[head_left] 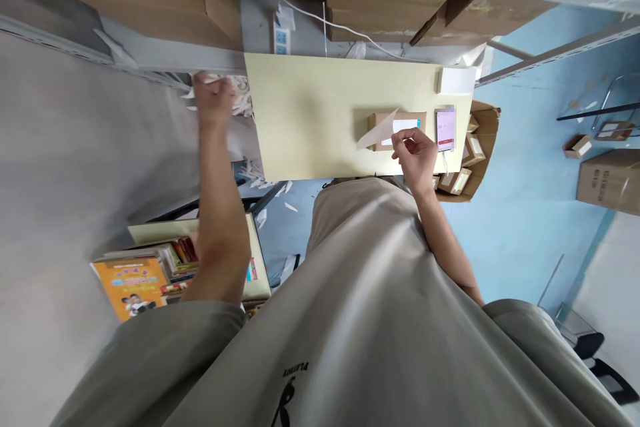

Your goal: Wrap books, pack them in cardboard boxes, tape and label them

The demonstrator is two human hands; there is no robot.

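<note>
1 pale-yellow tabletop (320, 97), w/ cartons (385, 7) past far edge. Open carton (493, 140) of small boxes just off R end. Brown box (422, 121) flat on tabletop, R half, nearer wearer's side. R hand (416, 155) over box's near R part, fingers curled in by label; can't tell if pinching anything. L hand (215, 101) off L end, at white paper scraps (242, 95); fingers bent, can't tell if holding any. White box (456, 82) at far R corner. Lit phone (445, 132) R of brown box, cable attached. Thin sheet (377, 133) tilted up over box's L part. White label (399, 125) on box top, w/ blue spot.
</note>
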